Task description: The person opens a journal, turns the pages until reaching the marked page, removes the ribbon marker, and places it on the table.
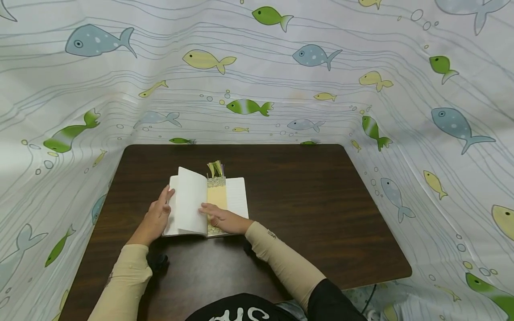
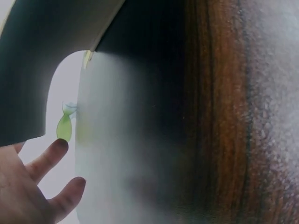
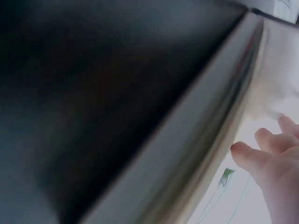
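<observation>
An open notebook lies on the table, with one white page lifted and curving over its left side. Along the middle of the notebook is a pale yellow bookmark with speckled ends and a yellow-green tassel. My left hand is at the notebook's left edge; in the left wrist view its fingers are spread. Reaching across the bookmark, my right hand touches the lifted page near its right edge with extended fingers. The right wrist view shows these fingers beside the notebook's page edges.
The dark wood-grain table extends to the right of the notebook and behind it. A white curtain with printed fish surrounds the table at the back and sides. A dark cable hangs beyond the front right edge.
</observation>
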A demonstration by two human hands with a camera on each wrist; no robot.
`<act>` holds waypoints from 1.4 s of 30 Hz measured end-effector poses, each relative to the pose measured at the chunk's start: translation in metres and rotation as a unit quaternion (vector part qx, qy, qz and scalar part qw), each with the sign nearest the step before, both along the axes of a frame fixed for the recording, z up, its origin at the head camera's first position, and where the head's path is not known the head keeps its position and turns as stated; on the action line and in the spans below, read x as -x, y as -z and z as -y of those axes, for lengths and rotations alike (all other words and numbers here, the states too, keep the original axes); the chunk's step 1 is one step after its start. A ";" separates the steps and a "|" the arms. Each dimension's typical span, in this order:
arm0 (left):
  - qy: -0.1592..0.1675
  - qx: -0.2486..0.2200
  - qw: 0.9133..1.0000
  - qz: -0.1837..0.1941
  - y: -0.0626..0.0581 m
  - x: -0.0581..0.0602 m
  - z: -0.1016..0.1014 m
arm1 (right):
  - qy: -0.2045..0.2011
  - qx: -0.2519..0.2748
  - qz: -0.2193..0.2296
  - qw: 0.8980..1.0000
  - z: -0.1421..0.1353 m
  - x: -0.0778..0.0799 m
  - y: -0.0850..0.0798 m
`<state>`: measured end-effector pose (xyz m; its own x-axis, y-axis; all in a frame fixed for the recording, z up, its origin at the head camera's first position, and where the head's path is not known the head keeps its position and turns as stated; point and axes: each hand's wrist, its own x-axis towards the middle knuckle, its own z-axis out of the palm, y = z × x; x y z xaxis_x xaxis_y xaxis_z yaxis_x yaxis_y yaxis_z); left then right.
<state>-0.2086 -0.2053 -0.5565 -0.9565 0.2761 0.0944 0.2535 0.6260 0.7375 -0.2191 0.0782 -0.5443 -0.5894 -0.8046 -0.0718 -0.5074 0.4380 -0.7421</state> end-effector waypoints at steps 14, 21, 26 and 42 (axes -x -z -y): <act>0.038 0.108 0.993 0.027 0.000 0.002 0.004 | 0.045 -0.060 -0.089 0.993 0.008 -0.001 0.015; 0.033 0.116 0.992 0.022 0.004 0.002 0.008 | 0.282 -0.065 -0.156 0.944 0.004 -0.002 0.007; 0.032 0.125 0.991 0.021 0.007 0.002 0.008 | 0.365 -0.100 -0.095 0.921 0.002 -0.001 0.002; 0.029 0.130 0.990 0.041 0.005 0.000 0.005 | 0.372 0.008 0.053 0.927 0.017 0.016 0.010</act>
